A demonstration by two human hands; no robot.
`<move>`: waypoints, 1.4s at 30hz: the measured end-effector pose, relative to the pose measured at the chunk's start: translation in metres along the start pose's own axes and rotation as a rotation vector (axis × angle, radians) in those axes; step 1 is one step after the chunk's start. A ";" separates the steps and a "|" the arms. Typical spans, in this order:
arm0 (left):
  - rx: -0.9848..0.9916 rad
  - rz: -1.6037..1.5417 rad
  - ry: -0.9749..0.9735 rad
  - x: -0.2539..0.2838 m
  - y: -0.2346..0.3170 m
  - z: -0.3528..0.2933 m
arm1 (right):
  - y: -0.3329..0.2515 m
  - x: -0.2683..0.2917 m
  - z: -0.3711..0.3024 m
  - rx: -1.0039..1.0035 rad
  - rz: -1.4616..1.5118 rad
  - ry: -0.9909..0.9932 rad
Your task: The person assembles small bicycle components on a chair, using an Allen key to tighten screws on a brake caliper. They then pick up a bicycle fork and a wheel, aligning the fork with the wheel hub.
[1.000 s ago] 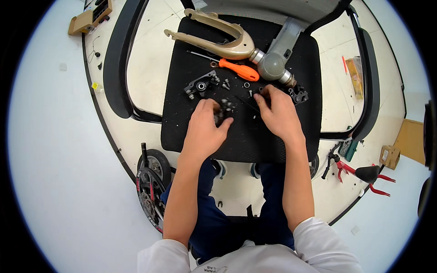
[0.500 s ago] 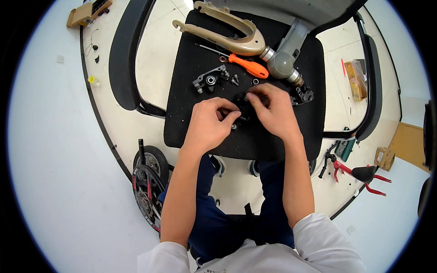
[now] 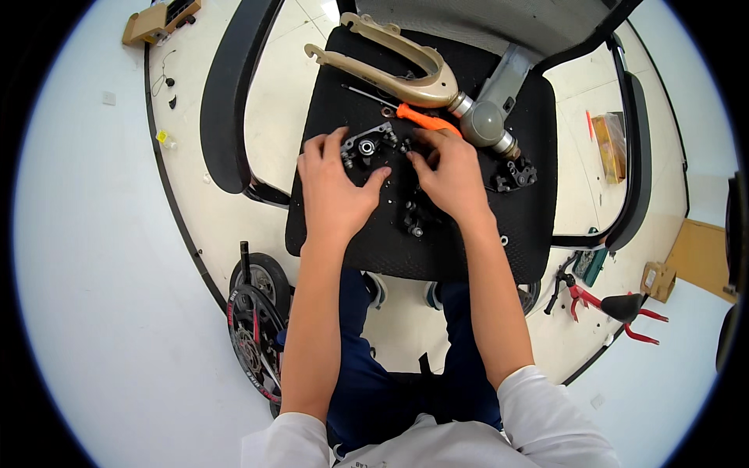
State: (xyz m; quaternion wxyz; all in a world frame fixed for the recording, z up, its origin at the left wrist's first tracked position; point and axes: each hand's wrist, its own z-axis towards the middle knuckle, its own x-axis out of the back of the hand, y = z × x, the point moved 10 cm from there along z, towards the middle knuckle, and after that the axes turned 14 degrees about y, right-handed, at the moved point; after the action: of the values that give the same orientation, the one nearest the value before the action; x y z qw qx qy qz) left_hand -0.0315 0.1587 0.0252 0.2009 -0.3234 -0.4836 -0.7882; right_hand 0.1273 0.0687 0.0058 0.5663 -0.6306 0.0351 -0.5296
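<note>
**Dark metal bracket (image 3: 367, 147) lies just on the near side of the orange-handled screwdriver (image 3: 417, 115)**

The bracket rests on a black chair seat (image 3: 374, 253), its left end partly hidden by the left hand (image 3: 335, 191). That hand is spread wide, thumb well apart from the arched fingers; whether it touches the bracket I cannot tell. The right hand (image 3: 452, 175), its thumb and forefinger held narrow, covers part of the screwdriver's handle. Small bolts (image 3: 405, 146) sit at its fingertips, too small to show whether they are pinched.

Farther toward the person from the screwdriver lies a dark part with bolts (image 3: 413, 218), its outline lost against the seat. To the screwdriver's right, beyond the right hand, is another dark metal part (image 3: 519, 175). Just past the screwdriver on the far side lies a beige fork (image 3: 421, 86) with a grey rounded joint (image 3: 481, 123).

Well to the near left of the screwdriver, a wheel (image 3: 256, 343) carries rim lettering, bent and hard to read. Straight toward the person, the pale shirt (image 3: 437, 448) bears print cut off by the lower edge.
</note>
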 end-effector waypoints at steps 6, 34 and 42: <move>0.061 -0.074 -0.143 -0.026 -0.007 0.009 | 0.011 -0.022 0.001 -0.066 -0.052 -0.083; -0.058 -0.334 -0.183 -0.030 0.053 -0.005 | -0.015 0.053 0.005 0.076 0.167 0.164; -0.015 -0.410 -0.243 -0.034 0.052 -0.009 | -0.021 0.044 0.002 0.049 0.108 0.224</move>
State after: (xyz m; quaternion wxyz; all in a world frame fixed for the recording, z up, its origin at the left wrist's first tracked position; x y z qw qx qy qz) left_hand 0.0222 0.1272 0.0310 -0.0254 -0.3122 -0.5538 -0.7715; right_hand 0.1362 0.0498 0.0498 0.6019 -0.5506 0.1189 -0.5660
